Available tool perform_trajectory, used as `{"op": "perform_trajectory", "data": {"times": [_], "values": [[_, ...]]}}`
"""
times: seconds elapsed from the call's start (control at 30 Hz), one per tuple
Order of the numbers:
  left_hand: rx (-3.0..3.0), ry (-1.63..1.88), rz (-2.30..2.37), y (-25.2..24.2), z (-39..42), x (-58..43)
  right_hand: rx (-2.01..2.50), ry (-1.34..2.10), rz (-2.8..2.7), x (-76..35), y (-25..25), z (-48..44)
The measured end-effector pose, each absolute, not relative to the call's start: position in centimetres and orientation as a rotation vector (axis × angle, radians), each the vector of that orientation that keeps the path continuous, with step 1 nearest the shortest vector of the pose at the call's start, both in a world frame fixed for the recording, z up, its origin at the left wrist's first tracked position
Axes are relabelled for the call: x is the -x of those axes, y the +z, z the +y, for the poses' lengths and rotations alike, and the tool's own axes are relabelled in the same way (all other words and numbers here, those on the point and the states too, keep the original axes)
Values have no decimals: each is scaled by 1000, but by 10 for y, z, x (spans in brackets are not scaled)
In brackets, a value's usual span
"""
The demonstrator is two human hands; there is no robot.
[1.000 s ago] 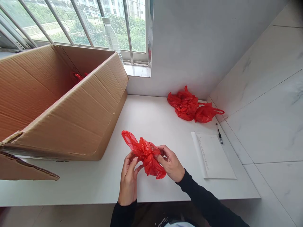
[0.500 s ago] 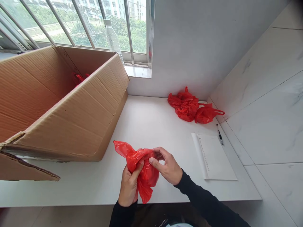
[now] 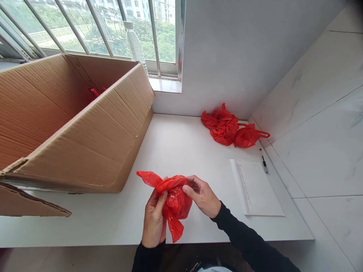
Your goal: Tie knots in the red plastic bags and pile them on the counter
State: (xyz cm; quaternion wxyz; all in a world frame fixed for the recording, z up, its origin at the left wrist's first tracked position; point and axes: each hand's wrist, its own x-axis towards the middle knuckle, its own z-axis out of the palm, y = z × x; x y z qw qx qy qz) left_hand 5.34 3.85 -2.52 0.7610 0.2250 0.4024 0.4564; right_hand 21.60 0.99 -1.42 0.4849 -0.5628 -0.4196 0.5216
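Note:
Between my two hands, over the front part of the white table [image 3: 181,155], is a red plastic bag [image 3: 178,202]. It is bunched around a rounded bulge, and what lies inside is hidden. My left hand [image 3: 154,217] grips the bag from the left, thumb in front and fingers behind. With thumb and fingers, my right hand [image 3: 204,196] pinches the bag's upper right edge. One loose end sticks out to the upper left and another hangs down below the bulge.
A large open cardboard box [image 3: 93,143] stands at the left, with some red plastic [image 3: 95,92] inside. Several red bags [image 3: 224,126] lie by the back wall. A notepad [image 3: 262,189] and a pen [image 3: 264,162] lie at the right. A clear bottle [image 3: 134,45] stands by the barred window.
My right hand has shifted slightly right, pulling the bag's upper edge with it. The bag's upper-left end has dropped and narrowed a little. Nothing else has visibly moved.

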Motion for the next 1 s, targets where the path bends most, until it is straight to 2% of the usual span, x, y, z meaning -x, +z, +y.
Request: {"op": "perform_trajectory", "data": {"times": [0.17,0.37,0.6,0.67,0.83,1.0], "values": [[-591,955,930,-21,37,-53,1384,1207,-1037,-215,-12,10],[-839,929,1035,-22,32,-52,1643,893,-1133,-215,-7,9],[-971,1051,1094,-9,23,-58,1722,870,-1200,-215,-7,5],[-948,1098,1107,-9,20,-60,1718,941,-1138,-216,-7,3],[-1050,1149,1129,-20,14,-61,1534,1361,-1011,-218,-9,4],[-1044,1032,1072,-19,11,-64,1337,1427,-851,-222,-6,9]]}}
